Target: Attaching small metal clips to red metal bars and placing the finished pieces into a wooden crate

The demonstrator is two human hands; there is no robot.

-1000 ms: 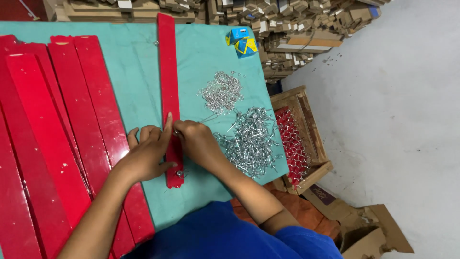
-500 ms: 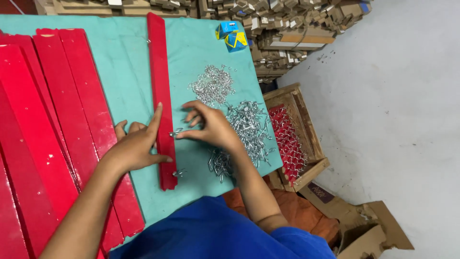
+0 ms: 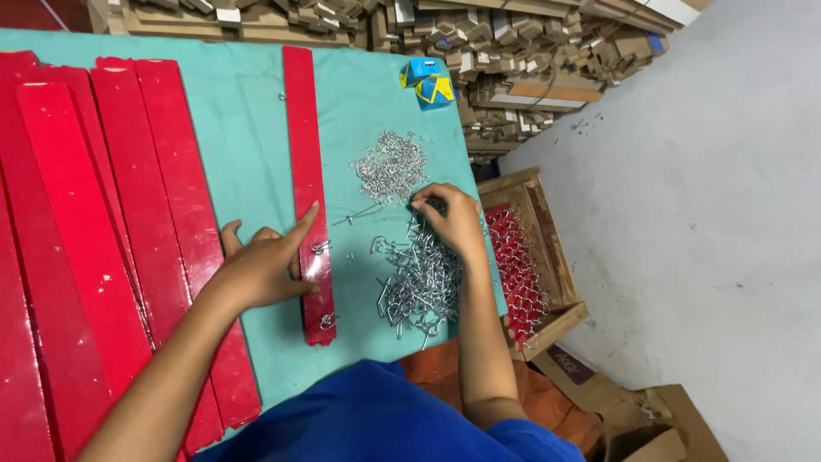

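A long red strip (image 3: 305,162) lies lengthwise on the teal table (image 3: 231,120). Two small metal hooks sit in its near end. My left hand (image 3: 265,265) rests on that end, index finger stretched along the strip, other fingers spread flat. My right hand (image 3: 449,218) reaches into a heap of silver metal hooks (image 3: 419,282) to the right of the strip, fingers curled down among them. Whether it holds one I cannot tell. A second, smaller heap of hooks (image 3: 389,167) lies farther back.
Several more red strips (image 3: 94,222) lie side by side on the table's left. A blue and yellow small box (image 3: 430,84) stands at the far right corner. A wooden crate with red mesh (image 3: 522,257) sits beside the table. Stacked cardboard pieces (image 3: 513,51) lie behind.
My right hand has left the red strip and moved right into the hook heap. My left hand stays on the strip's near end, where a second hook now sits.
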